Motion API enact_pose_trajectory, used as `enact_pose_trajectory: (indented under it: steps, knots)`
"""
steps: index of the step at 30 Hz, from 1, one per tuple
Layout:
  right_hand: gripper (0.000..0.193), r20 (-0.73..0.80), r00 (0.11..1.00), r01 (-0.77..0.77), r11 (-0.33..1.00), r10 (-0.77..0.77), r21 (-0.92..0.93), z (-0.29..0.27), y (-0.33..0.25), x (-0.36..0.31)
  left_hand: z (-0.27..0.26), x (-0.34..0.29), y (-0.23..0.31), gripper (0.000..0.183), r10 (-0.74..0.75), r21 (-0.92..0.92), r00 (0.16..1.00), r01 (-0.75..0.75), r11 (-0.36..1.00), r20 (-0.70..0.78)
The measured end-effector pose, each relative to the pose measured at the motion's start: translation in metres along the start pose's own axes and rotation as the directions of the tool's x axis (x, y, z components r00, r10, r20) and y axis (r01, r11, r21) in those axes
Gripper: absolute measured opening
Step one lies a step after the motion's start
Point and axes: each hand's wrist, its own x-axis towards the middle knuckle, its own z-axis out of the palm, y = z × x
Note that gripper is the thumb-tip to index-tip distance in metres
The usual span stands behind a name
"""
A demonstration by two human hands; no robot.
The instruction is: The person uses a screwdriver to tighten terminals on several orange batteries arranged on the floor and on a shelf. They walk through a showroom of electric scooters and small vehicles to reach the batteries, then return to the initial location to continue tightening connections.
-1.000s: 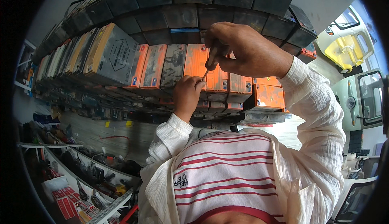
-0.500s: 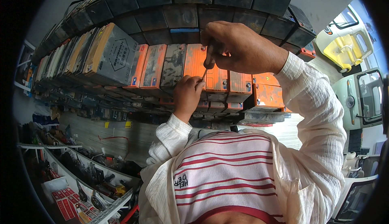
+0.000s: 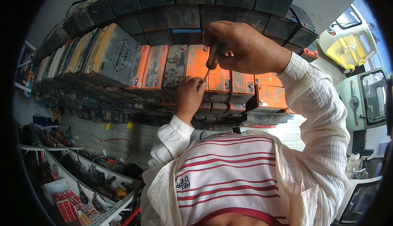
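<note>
My right hand (image 3: 245, 48) is wrapped round the dark handle of a screwdriver (image 3: 211, 60), which points down with its thin shaft leaning slightly. At the shaft's lower end, my left hand (image 3: 189, 97) has thumb and forefinger drawn together. Whatever lies between those fingertips is too small to make out. Both hands are over an orange battery (image 3: 197, 58) standing in a row, and the screwdriver's tip is by its near edge. To its left is a dusty dark battery (image 3: 175, 66); to its right, another orange battery (image 3: 219, 80).
Dark batteries (image 3: 186, 17) are stacked along the far side. Several upright boxy panels, among them a grey one (image 3: 116, 56), stand at left. Shelving with loose parts (image 3: 118, 203) is at lower left. Pale vehicle fronts (image 3: 354, 99) stand at right.
</note>
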Motion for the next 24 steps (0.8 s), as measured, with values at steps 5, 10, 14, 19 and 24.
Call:
enact_pose_trajectory:
  steps: [5, 10, 14, 19, 24]
  knots:
    - [0.031, 0.029, 0.999, -0.033, 0.999, 0.033, -0.005, 0.0004, -0.0043, -0.0001, -0.0011, -0.0001, 0.0006, 0.012, 0.009, 0.005, 1.0, -0.009, 1.0, 0.006]
    - [0.026, 0.074, 0.997, 0.014, 0.999, -0.012, -0.034, -0.0002, -0.0089, 0.0025, -0.0017, 0.0004, 0.0012, 0.012, 0.03, 0.012, 1.0, -0.03, 0.999, 0.003]
    - [0.027, 0.086, 0.996, 0.013, 0.999, -0.009, -0.051, 0.0016, -0.0092, 0.0053, -0.0034, 0.0002, 0.0017, 0.012, 0.022, 0.031, 1.0, -0.022, 0.999, 0.004]
    - [0.029, 0.053, 0.998, 0.031, 0.994, -0.025, -0.104, 0.0028, -0.0084, 0.0047, -0.0036, 0.0008, 0.0041, 0.013, -0.015, 0.037, 0.999, 0.014, 0.999, 0.037]
    - [0.03, 0.076, 0.996, 0.055, 0.996, -0.049, -0.076, 0.0017, -0.0085, 0.0055, -0.0026, 0.0011, 0.0016, 0.013, 0.005, 0.047, 0.999, -0.006, 0.999, 0.031]
